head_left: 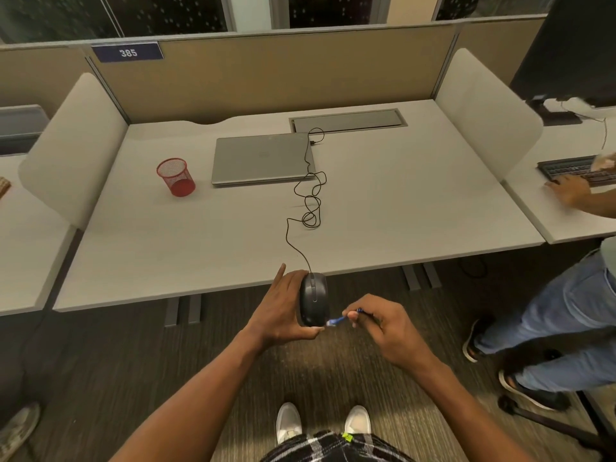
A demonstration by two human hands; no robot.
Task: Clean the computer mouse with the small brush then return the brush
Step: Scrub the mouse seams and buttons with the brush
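A black wired computer mouse [313, 300] is held in the air just in front of the desk's near edge, gripped from the left by my left hand [283, 311]. My right hand [383, 325] pinches a small blue brush [340, 320] by its handle. The brush's pale bristle tip touches the mouse's lower right edge. The mouse's black cable [308, 201] runs in loose loops up across the desk toward the laptop.
On the grey desk [383, 211] lie a closed silver laptop [260, 160] and a red mesh pen cup [176, 176]. White dividers flank the desk. At the right, another person in jeans sits with a hand on a keyboard [573, 170].
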